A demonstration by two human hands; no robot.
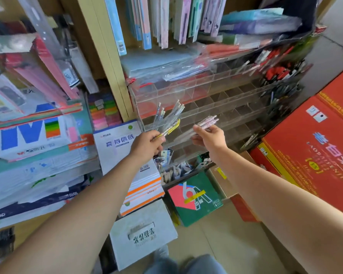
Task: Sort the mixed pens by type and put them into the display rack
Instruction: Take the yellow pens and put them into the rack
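Hands: both raised in front of the rack, near each other, not touching.
Left hand (147,144): clenched round the lower ends of a fanned bunch of mixed pens (169,116); barrels mostly clear, one with yellow trim.
Right hand (210,137): pinching a few pink pens (207,122) between thumb and fingers, tips angled up and right.
Display rack (236,96): clear, tiered, divided into compartments, just behind both bunches; the right-end compartments hold dark and red pens (279,76).
Surroundings: red cartons (315,151) at right; stacked paper pads (127,155) under the left wrist; green box (194,196) below the rack.
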